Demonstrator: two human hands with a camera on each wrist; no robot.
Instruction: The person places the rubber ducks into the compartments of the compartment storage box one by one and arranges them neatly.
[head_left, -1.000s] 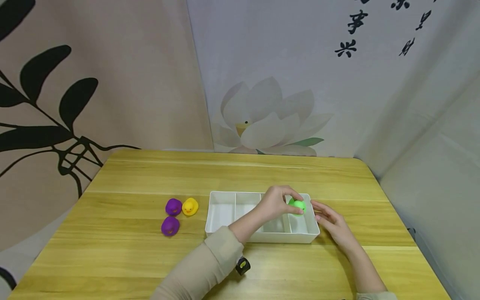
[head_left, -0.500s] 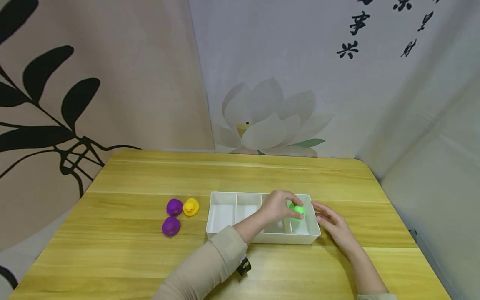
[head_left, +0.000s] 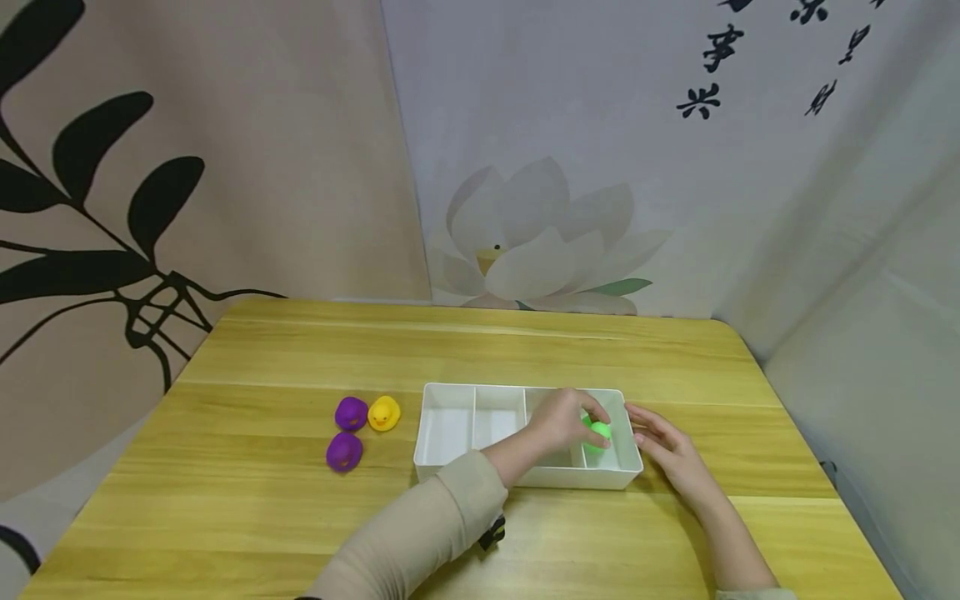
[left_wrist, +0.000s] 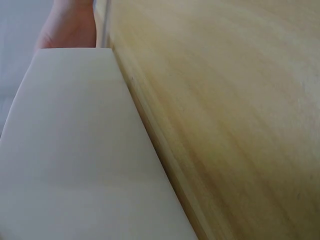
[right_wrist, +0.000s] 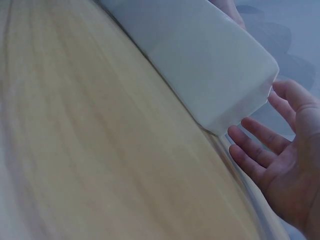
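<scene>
The left hand (head_left: pixel 561 421) reaches over the white tray (head_left: pixel 573 478), thumb and fingers curved in a narrow pinch around a small green toy (head_left: pixel 600 431). The toy is in the rightmost of the tray's four compartments; the fingers partly cover it, and whether it rests on the compartment floor cannot be told.

The right hand (head_left: pixel 675 457) is at the tray's right end, its fingers loosely extended and a little apart. The right wrist view shows the hand spread against that end, one digit at the upper corner; contact by the other fingertips is unclear.

Left of the tray, on the wooden surface (head_left: pixel 225 500), a purple toy (head_left: pixel 351 413) sits between a yellow duck (head_left: pixel 384 413) and a second purple toy (head_left: pixel 344 452).
</scene>
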